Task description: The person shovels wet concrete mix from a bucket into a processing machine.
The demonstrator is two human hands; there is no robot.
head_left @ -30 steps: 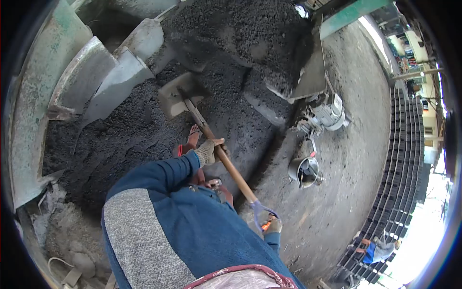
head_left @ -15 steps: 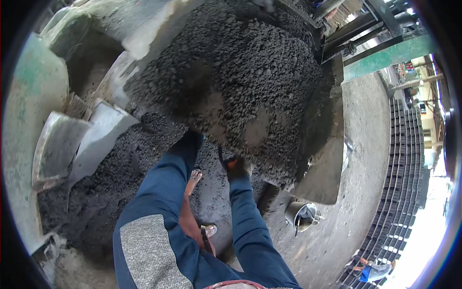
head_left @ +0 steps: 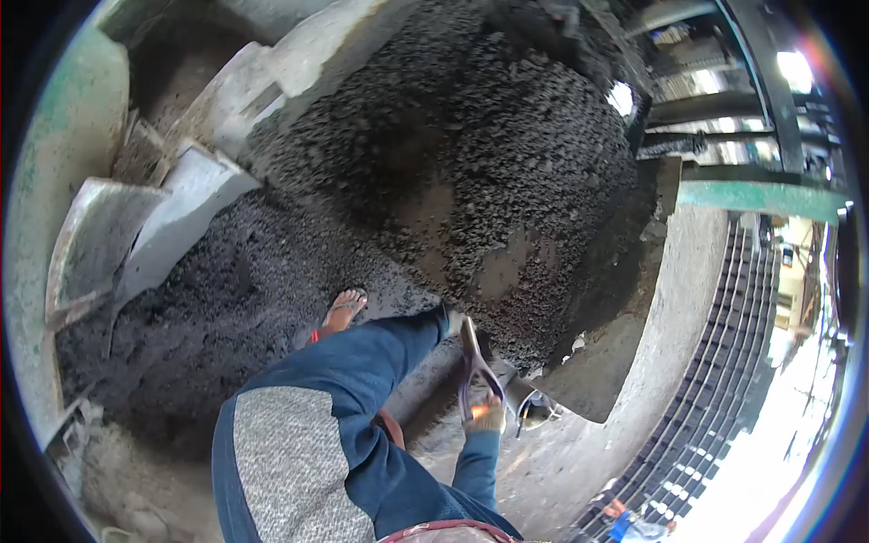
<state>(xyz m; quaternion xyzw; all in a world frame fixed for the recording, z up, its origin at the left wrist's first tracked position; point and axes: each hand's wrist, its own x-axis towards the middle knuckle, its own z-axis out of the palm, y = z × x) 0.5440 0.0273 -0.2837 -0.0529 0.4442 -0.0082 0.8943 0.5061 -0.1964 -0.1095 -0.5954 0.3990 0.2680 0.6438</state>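
A shovel handle (head_left: 476,366) with a forked, loop-shaped end stands out near the lower centre. My right hand (head_left: 489,414), in a light glove with an orange patch, is closed around the end grip. Further up, my left hand (head_left: 455,323) is closed on the shaft; its blue sleeve hides part of the view. I cannot make out the blade against the dark material. A heap of dark, crumbly, gravel-like mix (head_left: 543,136) fills a wide trough just beyond both hands, with smooth scraped patches on its near side.
A metal bucket (head_left: 538,413) stands right of my right hand, partly covered. Curved metal plates (head_left: 186,222) lean at left. Loose dark mix (head_left: 244,262) covers the floor around my sandalled foot (head_left: 345,308). Stacked dark blocks (head_left: 697,380) line the right, with another person (head_left: 634,525) beside them.
My right hand has drawn back toward my body, bringing the shovel handle into clear view. My left arm now reaches across to the right. The camera view has turned slightly.
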